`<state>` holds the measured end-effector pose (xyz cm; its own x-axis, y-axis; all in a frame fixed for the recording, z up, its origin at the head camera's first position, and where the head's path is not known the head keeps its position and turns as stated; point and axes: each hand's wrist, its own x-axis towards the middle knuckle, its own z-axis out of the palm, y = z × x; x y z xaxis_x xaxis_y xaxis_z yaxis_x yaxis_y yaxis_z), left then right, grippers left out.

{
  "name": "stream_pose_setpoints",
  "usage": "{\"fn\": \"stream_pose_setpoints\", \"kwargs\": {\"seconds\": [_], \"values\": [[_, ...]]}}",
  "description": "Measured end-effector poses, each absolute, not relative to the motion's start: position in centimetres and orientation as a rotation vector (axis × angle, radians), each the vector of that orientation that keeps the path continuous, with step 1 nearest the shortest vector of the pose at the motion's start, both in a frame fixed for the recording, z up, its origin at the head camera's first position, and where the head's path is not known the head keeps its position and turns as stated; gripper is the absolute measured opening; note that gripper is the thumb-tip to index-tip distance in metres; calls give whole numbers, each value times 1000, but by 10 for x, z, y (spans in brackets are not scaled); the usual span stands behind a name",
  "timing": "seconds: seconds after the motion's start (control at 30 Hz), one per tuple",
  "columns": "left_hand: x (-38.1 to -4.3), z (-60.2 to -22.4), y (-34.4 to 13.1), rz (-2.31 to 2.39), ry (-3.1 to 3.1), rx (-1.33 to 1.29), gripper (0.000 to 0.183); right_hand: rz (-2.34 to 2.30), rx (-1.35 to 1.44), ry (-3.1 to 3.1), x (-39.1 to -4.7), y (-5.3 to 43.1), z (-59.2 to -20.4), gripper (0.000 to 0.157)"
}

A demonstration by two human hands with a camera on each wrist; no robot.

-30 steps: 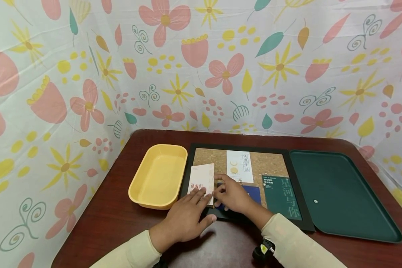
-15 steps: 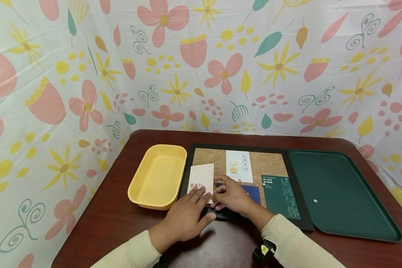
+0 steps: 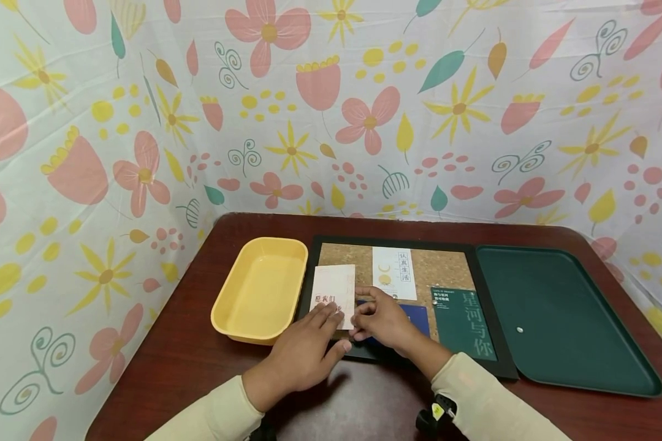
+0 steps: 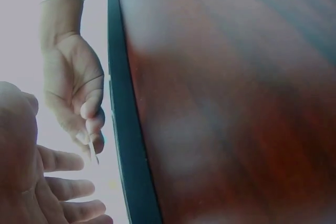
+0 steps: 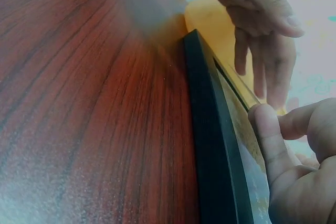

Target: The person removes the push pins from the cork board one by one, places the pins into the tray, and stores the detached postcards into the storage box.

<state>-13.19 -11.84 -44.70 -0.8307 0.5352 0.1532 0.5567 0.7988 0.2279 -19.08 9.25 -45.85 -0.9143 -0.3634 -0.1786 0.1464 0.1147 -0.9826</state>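
Cream card between two hands over the cork board

Right hand (image 3: 383, 318): thumb and fingertips are pinching the right edge of the cream card (image 3: 335, 288); the left wrist view is showing the card edge-on in that pinch. Left hand (image 3: 303, 352): fingers are extending, laid across the card's lower part, not curling round it. The card is sitting over the lower left of the black-framed cork board (image 3: 447, 263), overlapping the frame's left side; I cannot tell whether it is lying flush on the cork.

Containers: the yellow tub (image 3: 262, 282) is standing just left of the board, its inner floor and walls showing. The green tray (image 3: 557, 294) is lying along the board's right side and holding one small pale pin (image 3: 520, 329) towards its left edge.

Also on the board: a white card (image 3: 393, 269) is occupying the upper middle, a pin showing at its bottom edge; a blue card (image 3: 419, 315) is lying below it, partly hidden by the right hand; a dark green card (image 3: 462, 321) is filling the lower right. Everything is resting on a red-brown table (image 3: 165, 367).
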Motion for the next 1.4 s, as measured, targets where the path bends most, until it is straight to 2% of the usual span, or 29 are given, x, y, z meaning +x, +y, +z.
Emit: {"fn": "stream_pose_setpoints", "kwargs": {"seconds": [0.37,0.63,1.4], "values": [[-137,-429,-126,-476,-2785,-780,49,-1893,-167,2012,-191,95,-459,62],[-145,-415,-139,-532,-2718,-605,42,-1918,-133,2016,-190,99,-459,61],[-163,-402,-200,-516,-2726,-142,39,-1930,-142,2014,-191,103,-459,62]]}}
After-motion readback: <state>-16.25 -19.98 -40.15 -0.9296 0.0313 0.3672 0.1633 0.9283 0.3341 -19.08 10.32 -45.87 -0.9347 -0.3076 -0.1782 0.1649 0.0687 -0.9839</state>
